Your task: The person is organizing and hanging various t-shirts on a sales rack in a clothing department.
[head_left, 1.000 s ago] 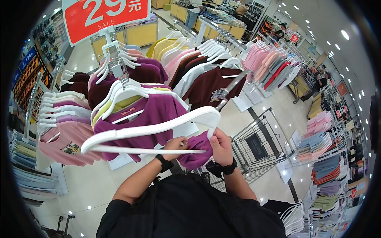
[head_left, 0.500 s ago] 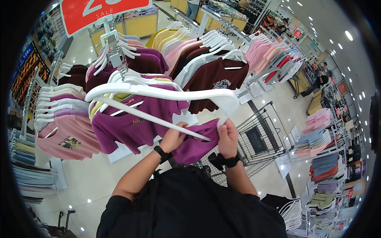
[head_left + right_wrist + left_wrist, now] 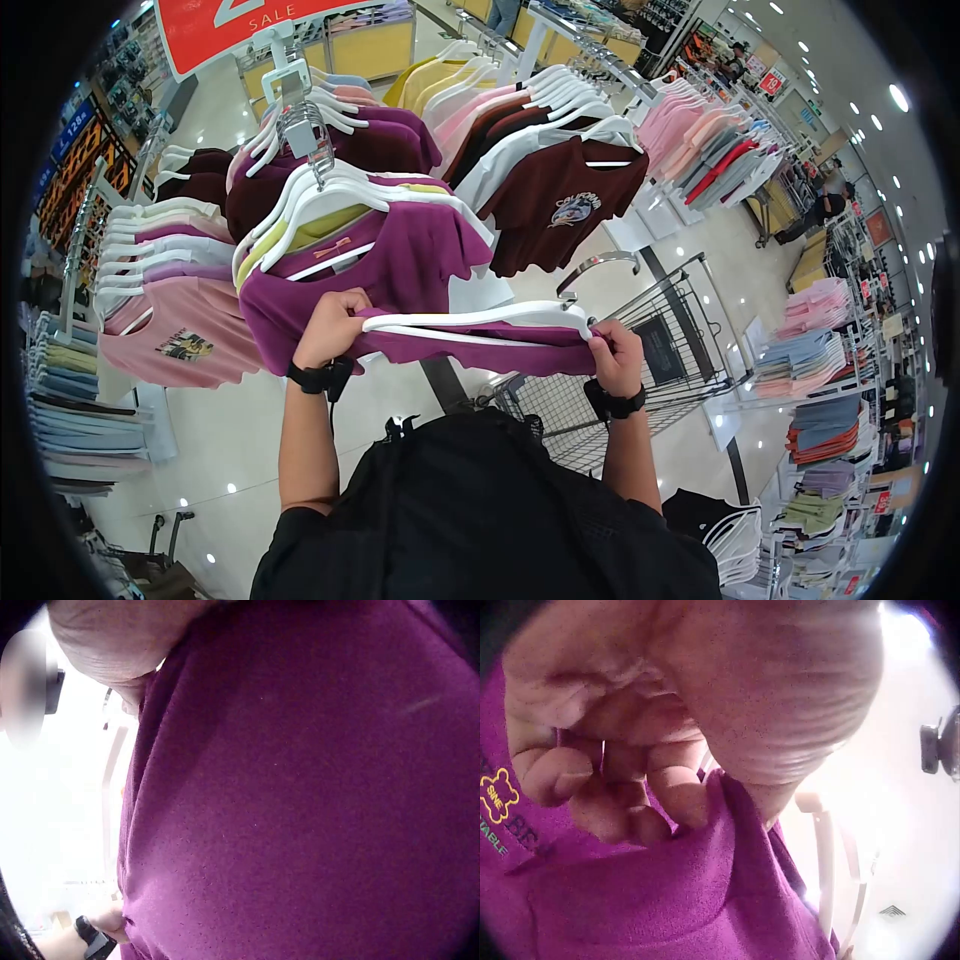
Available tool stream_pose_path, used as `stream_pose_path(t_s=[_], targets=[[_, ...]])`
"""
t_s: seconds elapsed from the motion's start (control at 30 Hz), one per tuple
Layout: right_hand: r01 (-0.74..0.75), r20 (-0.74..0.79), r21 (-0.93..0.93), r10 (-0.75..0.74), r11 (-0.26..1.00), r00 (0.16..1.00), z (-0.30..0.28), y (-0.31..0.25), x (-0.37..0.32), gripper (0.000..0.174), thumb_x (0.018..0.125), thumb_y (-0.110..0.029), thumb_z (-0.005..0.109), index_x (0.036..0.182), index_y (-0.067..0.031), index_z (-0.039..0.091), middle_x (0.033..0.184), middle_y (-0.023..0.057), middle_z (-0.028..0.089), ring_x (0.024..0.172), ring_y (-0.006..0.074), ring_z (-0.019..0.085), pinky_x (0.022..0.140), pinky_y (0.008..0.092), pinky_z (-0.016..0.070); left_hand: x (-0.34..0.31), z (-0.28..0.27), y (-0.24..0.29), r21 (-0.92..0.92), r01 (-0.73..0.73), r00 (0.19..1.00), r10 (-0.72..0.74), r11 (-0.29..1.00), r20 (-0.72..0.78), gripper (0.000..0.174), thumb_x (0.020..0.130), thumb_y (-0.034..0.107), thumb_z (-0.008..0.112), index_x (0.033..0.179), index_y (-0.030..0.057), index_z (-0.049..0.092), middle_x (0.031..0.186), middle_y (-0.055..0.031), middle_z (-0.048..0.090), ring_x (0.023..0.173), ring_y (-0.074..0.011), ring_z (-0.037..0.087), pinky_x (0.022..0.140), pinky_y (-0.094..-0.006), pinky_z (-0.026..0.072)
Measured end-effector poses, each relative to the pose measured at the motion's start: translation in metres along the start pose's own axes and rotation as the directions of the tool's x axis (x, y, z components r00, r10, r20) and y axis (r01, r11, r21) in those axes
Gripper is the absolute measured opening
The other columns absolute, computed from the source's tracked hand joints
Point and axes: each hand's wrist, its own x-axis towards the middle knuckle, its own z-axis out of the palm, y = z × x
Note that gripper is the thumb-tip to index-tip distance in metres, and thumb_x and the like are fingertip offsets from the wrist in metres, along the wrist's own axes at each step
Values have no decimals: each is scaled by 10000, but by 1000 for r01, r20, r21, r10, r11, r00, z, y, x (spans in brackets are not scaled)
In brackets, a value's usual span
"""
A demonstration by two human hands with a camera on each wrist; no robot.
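A purple shirt (image 3: 480,348) is stretched sideways between two hands, with a white hanger (image 3: 470,320) along its top edge. The left hand (image 3: 335,325) pinches the cloth at the hanger's left end; in the left wrist view the thumb and curled fingers of that hand (image 3: 667,712) grip a fold of the purple cloth (image 3: 645,900). At the hanger's right end the right hand (image 3: 618,358) grips the shirt's other side. In the right wrist view the cloth (image 3: 300,787) hides most of the right hand (image 3: 120,637).
Just beyond the hands hangs a rack of shirts, with a purple one (image 3: 400,250) in front and a maroon one (image 3: 565,205) to its right. A wire cart (image 3: 650,400) stands at the right. A red sale sign (image 3: 230,30) rises above the rack.
The hands have moved apart, the left one to the left and the right one to the right. The hanger has come down and lies level along the shirt, which is now spread out.
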Motion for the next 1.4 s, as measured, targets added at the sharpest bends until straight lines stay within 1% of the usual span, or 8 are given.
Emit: stream_pose_path(t_s=[0.3,0.43,0.53,0.7,0.93,1.1,1.3,1.4], targets=[[222,32,-295,-223,929,974,4,15,9,254,796,-225,860,839,-39,692,688,115,648,580,299,621,525,355,467,-10,-7,25,82,-83,993,76,993,88,146,771,-34,649,668,-49,546,684,-39,548,658,-137,503,632,-297,423],[160,43,-234,-154,959,987,21,20,1,265,793,-225,869,824,-33,690,654,107,631,554,261,611,521,337,457,-28,19,59,-86,-209,905,226,974,361,144,877,82,744,987,-11,737,1150,-87,667,1098,-209,626,982,-319,471],[60,3,-128,-61,990,998,26,16,1,244,802,-198,867,823,-26,694,639,95,620,537,226,591,523,314,448,-34,23,58,-9,-192,972,192,981,135,145,879,73,739,1001,-5,745,1205,-86,664,1155,-216,610,1030,-318,451],[26,-16,-9,-26,1000,1000,33,7,15,208,813,-152,853,819,-16,696,649,89,627,548,205,585,532,295,443,-40,33,24,166,-79,985,51,983,166,140,906,94,736,942,-37,699,785,-82,640,691,-186,621,661,-348,489],[222,-84,-332,-263,917,961,63,-22,41,329,833,-149,794,1110,-36,658,1146,137,664,1072,332,619,925,434,451,-43,76,21,113,-201,972,183,973,150,193,980,149,662,924,-31,621,772,-95,526,707,-168,516,677,-330,439],[-97,67,55,93,994,993,90,-46,9,215,937,-111,702,1114,-4,642,985,104,671,883,185,673,742,293,502,-35,99,30,-123,-35,998,41,992,51,245,1031,196,605,1162,-3,659,941,-4,663,887,-83,582,799,-284,488],[-419,406,453,237,787,883,121,-50,-24,482,1038,-210,612,1427,26,452,1162,108,629,1060,163,606,937,335,505,-43,143,53,158,-434,877,377,887,297,338,813,221,760,1015,25,574,949,-160,600,866,-316,609,761,-410,487],[-613,503,489,374,621,779,103,-28,-34,388,1036,-171,605,1356,37,532,1169,74,658,1046,140,624,922,290,514,-43,137,51,-40,-330,776,295,943,557,327,872,215,757,1104,14,644,1046,-128,641,1045,-298,627,922,-397,499]])
